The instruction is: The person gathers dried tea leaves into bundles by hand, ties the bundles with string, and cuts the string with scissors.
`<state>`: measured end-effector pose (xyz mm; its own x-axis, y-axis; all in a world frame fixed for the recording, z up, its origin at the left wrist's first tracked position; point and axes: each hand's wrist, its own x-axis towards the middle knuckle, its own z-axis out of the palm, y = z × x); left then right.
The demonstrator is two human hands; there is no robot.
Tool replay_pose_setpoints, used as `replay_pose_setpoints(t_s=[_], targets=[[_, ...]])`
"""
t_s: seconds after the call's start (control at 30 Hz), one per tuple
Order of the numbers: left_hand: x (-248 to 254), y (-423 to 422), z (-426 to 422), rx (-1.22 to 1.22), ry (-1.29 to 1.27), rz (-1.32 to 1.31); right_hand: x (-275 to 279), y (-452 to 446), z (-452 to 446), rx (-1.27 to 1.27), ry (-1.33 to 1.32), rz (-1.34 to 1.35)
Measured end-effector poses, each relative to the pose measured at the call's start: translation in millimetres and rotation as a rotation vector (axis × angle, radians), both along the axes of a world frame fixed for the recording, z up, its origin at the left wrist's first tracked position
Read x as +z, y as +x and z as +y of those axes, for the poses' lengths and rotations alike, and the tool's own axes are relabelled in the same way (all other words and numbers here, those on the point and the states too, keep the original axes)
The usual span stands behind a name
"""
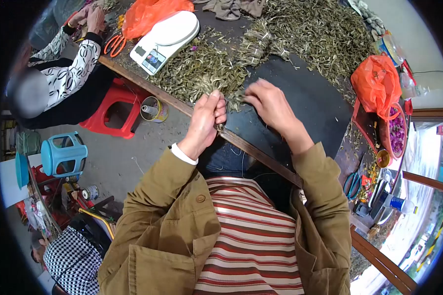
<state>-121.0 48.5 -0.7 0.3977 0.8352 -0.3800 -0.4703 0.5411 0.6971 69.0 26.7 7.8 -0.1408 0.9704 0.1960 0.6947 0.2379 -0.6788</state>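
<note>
Clamped in bare L hand (205, 118), w/ fingers wrapped round & thumb on top: grey-green bunch of dry leaves (210, 84), fanned at far end, gathered at near end by brown wooden table edge (251, 148). Held just to the right: bare R hand (270, 101), w/ thumb & fingers bent close tog. at small tuft of dry leaves (237, 102); can't tell if pinched on it or only touching.

Spread under & right of R hand: flat black table surface (307, 93). Strewn just beyond bunch, to the left: loose green-brown leaf layer (202, 61). Lying farther, centre: tied leaf bundles (255, 45). Piled far right: big dry-leaf heap (325, 29).

Set far left: white digital scale w/ round pan (174, 32), next to crumpled orange plastic bag (150, 14) & orange-handled scissors (115, 45).

Placed along right side: orange-red plastic bag (376, 86), purple petals (397, 131); nearer, blue-handled scissors (353, 184).

Seen off-table, left: red plastic stool (124, 92), open tin can (157, 115), light-blue plastic stool (66, 155); far left, co-worker in black-&-white patterned sleeves (85, 59).
</note>
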Motion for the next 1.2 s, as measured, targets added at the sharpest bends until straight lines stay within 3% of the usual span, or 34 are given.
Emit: replay_pose_setpoints(t_s=[0.2, 0.37, 0.5, 0.7, 0.83, 0.87, 1.0, 1.2], targets=[[3, 1, 2, 0.033, -0.042, -0.007, -18, -5, 28, -0.018, -0.002, -0.138], [-3, 16, 9, 0.027, -0.034, 0.035, -1, 8, -11, -0.254, 0.179, 0.052], [-20, 33, 13, -0.167, 0.015, -0.124, 10, 4, -33, -0.465, -0.202, 0.624], [6, 58, -1, -0.096, -0.031, -0.098, 11, -29, -38, -0.444, -0.199, 0.978], [4, 60, -11, -0.116, 0.019, -0.176, 7, -34, -39, -0.566, -0.192, 0.524], [3, 61, -12, -0.124, 0.022, -0.172, 6, -36, -39, -0.573, -0.187, 0.53], [-4, 62, -16, -0.102, 0.16, -0.016, -4, -45, -42, -0.539, 0.303, 0.232], [10, 65, -18, 0.014, 0.046, -0.019, -5, -54, -52, -0.53, 0.454, 0.154]])
